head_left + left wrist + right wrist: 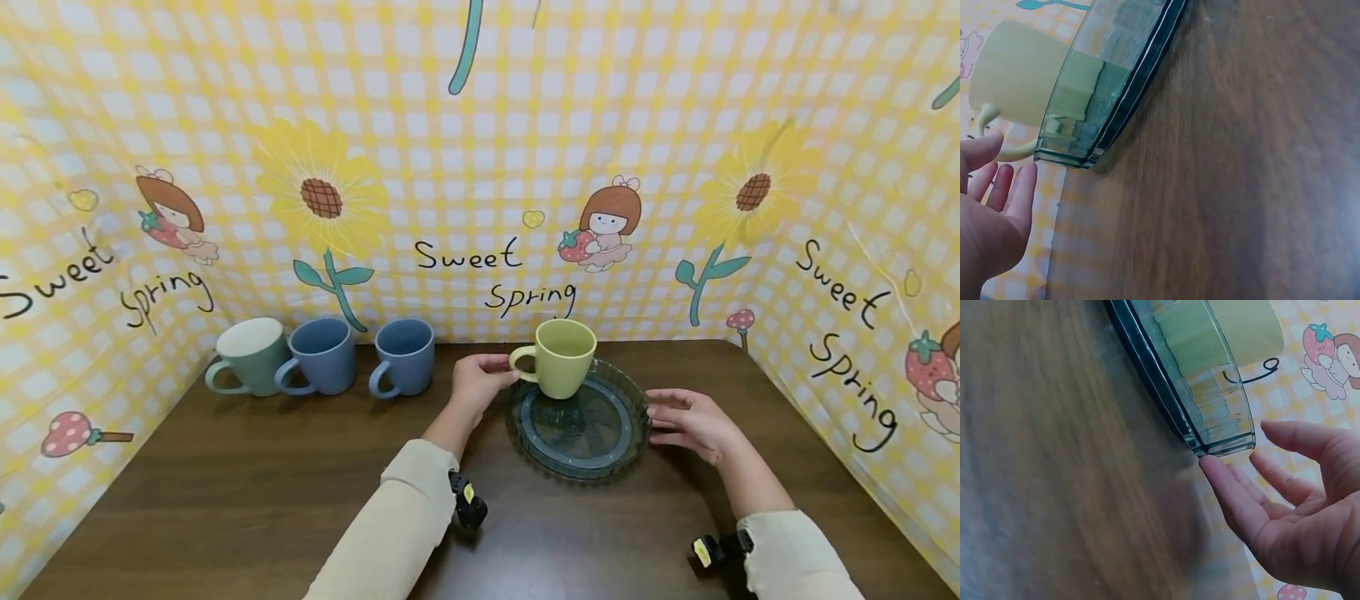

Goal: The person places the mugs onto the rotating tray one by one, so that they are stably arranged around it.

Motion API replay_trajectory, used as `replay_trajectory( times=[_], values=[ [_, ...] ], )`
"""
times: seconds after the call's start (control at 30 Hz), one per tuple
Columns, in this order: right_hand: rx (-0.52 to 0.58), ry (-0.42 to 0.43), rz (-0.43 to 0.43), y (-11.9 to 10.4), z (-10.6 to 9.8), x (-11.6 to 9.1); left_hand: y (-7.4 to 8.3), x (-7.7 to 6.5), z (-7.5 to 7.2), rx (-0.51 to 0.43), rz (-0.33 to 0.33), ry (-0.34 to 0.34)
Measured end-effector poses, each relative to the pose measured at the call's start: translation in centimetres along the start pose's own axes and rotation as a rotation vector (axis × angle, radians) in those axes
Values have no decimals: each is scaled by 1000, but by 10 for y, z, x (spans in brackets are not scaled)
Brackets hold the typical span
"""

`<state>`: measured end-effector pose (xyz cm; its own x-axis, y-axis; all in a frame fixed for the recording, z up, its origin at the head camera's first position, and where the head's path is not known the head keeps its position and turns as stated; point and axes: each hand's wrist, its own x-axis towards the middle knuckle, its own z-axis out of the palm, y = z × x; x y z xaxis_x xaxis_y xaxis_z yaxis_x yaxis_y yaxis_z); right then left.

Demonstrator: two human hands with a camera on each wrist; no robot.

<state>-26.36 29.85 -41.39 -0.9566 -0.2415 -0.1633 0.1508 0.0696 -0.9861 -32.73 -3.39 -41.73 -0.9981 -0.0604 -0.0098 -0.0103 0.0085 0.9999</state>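
Note:
A pale green mug [564, 360] stands upright in the back part of a round, dark, clear glass dish [576, 472] with a fluted rim. Its handle points left in the head view. Beside that handle is my left hand [480, 385], fingertips right at it, with the fingers loosely extended in the left wrist view. On the opposite side, my right hand [692, 423] has its fingers spread at the dish's right rim. From the right wrist view, one fingertip [1210, 464] meets the lower edge of the glass, and the mug shows through the dish wall.
Left of the dish, along the back of the brown wooden table [225, 500], stand a green mug [258, 362] with a white inside and two blue mugs, one [330, 358] beside it and another [411, 354] further right. A yellow checked cloth [465, 150] hangs behind and at both sides.

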Motion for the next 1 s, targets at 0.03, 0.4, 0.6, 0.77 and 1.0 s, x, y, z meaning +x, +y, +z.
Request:
replay_trajectory(
  times=[0.03, 0.4, 0.6, 0.77, 1.0],
  values=[
    [-18, 10, -3, 0, 0, 1, 0, -2, -2, -16, -1, -9],
    [-200, 50, 4, -8, 3, 20, 0, -21, -21, -50, -3, -100],
    [-239, 23, 43, -10, 3, 25, -6, -31, -29, -59, -5, -125],
    [-246, 26, 44, -11, 4, 25, -9, -34, -31, -70, 1, -127],
    [-208, 57, 46, -10, 7, 23, -9, -38, -37, -84, 10, -98]
  ],
)
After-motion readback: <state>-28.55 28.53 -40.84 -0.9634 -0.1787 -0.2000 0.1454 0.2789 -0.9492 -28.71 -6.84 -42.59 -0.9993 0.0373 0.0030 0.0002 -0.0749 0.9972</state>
